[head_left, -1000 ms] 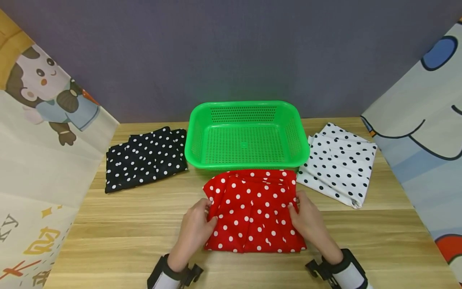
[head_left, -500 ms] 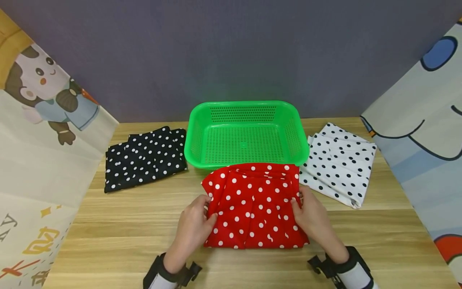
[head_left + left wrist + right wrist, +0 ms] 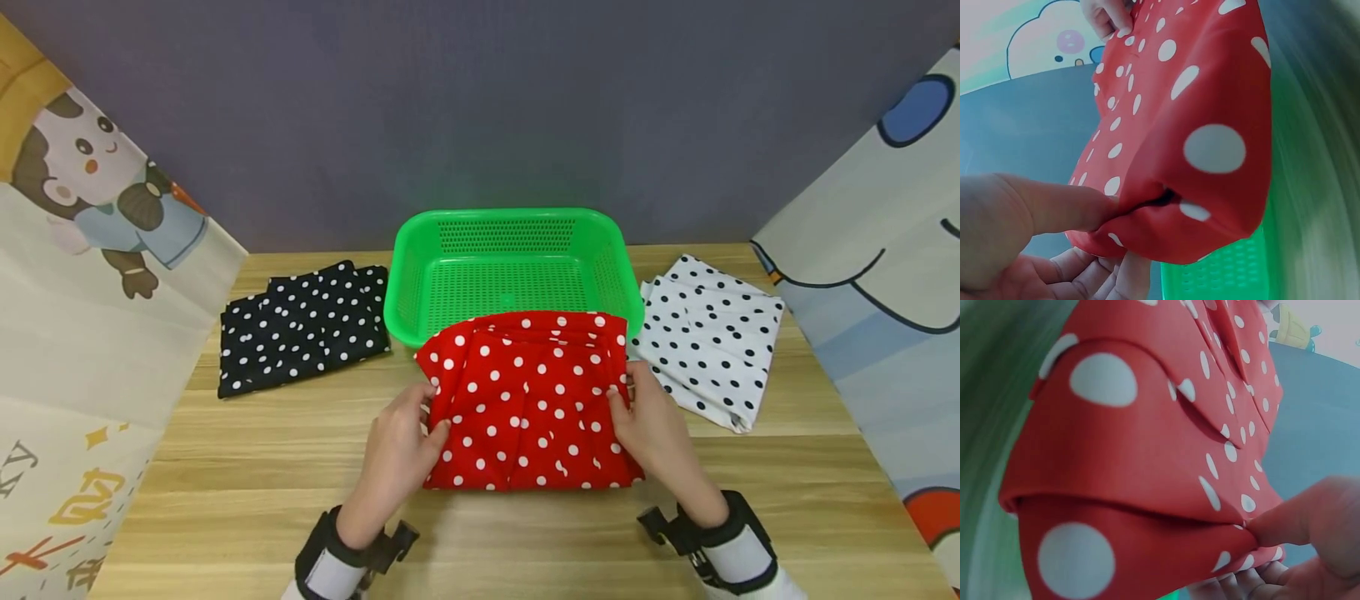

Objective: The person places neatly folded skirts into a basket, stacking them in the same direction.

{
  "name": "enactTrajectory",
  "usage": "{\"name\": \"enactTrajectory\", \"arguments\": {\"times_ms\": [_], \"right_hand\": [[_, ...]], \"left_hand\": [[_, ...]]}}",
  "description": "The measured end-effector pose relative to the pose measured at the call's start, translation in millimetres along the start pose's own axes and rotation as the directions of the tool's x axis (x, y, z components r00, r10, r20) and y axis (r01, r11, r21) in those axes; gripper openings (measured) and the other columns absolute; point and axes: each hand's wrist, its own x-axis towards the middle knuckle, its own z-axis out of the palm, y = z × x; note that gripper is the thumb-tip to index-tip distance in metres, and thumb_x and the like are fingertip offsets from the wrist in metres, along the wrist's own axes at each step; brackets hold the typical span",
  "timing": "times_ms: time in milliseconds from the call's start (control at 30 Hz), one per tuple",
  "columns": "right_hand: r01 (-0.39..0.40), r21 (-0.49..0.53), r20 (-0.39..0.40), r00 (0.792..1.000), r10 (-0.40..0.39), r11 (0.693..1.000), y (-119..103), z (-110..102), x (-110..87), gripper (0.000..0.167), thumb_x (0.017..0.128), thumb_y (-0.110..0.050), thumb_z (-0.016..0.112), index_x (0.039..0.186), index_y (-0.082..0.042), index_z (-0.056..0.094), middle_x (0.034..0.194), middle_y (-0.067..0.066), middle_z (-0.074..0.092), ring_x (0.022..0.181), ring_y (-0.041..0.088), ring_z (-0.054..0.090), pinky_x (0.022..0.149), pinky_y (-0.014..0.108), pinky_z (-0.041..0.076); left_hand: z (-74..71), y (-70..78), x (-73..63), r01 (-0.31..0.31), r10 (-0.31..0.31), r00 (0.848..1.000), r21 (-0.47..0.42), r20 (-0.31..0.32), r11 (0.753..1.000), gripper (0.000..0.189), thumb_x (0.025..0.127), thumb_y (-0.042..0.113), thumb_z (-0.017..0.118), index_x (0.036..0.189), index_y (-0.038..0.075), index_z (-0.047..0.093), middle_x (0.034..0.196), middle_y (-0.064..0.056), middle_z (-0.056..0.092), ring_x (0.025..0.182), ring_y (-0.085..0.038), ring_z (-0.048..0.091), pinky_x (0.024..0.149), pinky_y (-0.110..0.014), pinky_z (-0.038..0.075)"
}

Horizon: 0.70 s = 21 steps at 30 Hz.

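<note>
Pinching its short sides, the left hand (image 3: 401,437) and right hand (image 3: 656,429) held the folded red white-dotted cloth (image 3: 528,408) lengthwise between them, far edge overlapping the rectangular green plastic basket (image 3: 506,215) in head view.

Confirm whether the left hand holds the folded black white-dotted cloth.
No, the left hand pinches the folded red white-dotted cloth, while the black cloth lies on the wooden tabletop.
</note>
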Motion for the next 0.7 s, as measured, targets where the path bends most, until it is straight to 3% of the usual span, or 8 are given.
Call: {"name": "enactTrajectory", "arguments": {"times_ms": [167,400,700], "right_hand": [[0.022,-0.004,-0.031,0.999,-0.022,1.0,-3.7,-3.1,14.5,0.033,0.088,-0.007,0.055,0.116,0.005,0.042,0.098,0.021,0.058,0.074,0.026,0.057,0.057,0.036,0.052],[0.02,-0.014,-0.004,1.0,-0.02,1.0,-8.9,-6.6,32.5,0.034,0.089,-0.009,0.054,0.118,0.005,0.041,0.101,0.022,0.058,0.078,0.03,0.059,0.061,0.039,0.054],[0.048,-0.017,-0.006,0.999,-0.048,0.999,-11.2,-11.8,55.2,0.036,0.09,-0.011,0.053,0.119,0.006,0.039,0.099,0.022,0.056,0.073,0.027,0.057,0.057,0.033,0.052]], "left_hand": [[-1.8,0.5,14.2,-0.022,0.022,0.999,0.007,-0.031,1.0,0.033,0.075,0.006,0.072,0.105,0.001,0.059,0.087,-0.01,0.065,0.069,-0.018,0.058,0.054,-0.024,0.05],[-5.5,1.3,33.8,-0.052,0.053,0.997,0.016,-0.054,0.999,0.031,0.075,0.004,0.069,0.104,-0.001,0.059,0.081,-0.011,0.065,0.064,-0.019,0.058,0.052,-0.024,0.048],[-9.0,3.6,60.7,-0.059,0.061,0.997,0.03,-0.04,0.998,0.031,0.077,0.004,0.068,0.106,-0.003,0.059,0.082,-0.013,0.063,0.06,-0.018,0.053,0.05,-0.024,0.047]]}}
